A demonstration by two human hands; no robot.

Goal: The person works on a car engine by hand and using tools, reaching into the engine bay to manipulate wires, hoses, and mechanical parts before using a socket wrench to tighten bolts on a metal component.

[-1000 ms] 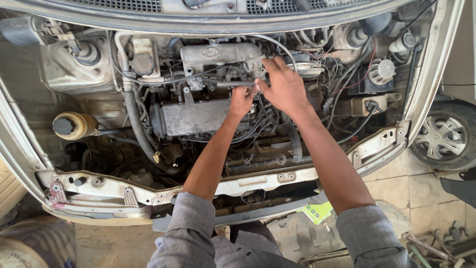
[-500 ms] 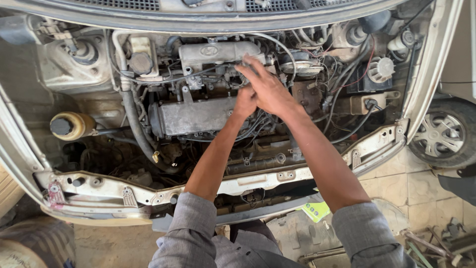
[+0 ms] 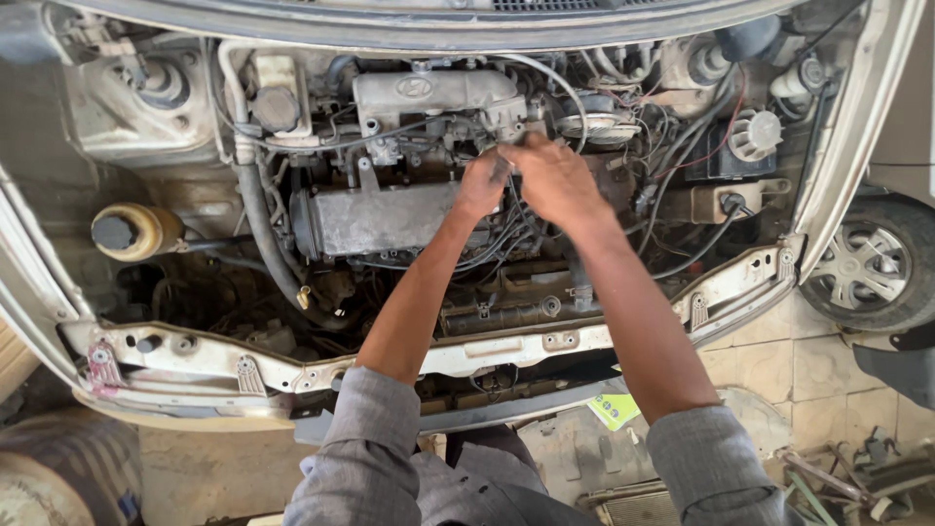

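Observation:
I look down into an open car engine bay. Both my arms reach in over the bare front crossmember [image 3: 506,351]. My left hand [image 3: 483,182] is closed around a dark cable or small part at the right end of the grey engine cover [image 3: 380,216]. My right hand [image 3: 557,180] sits close beside it, fingers curled over the same spot, just below the metal intake manifold [image 3: 433,97]. What the fingers pinch is hidden. A bundle of black ignition leads [image 3: 506,244] hangs under both hands.
A yellowish fluid reservoir [image 3: 131,232] sits at the left, a thick black hose [image 3: 263,244] beside the engine. A white-capped part [image 3: 758,131] and tangled wires fill the right side. A car wheel [image 3: 867,268] stands at far right; tools and scrap [image 3: 838,472] lie on the tiled floor.
My right hand has drawn back from the manifold's right end and come down next to my left hand. Both hands now meet at one spot on the engine.

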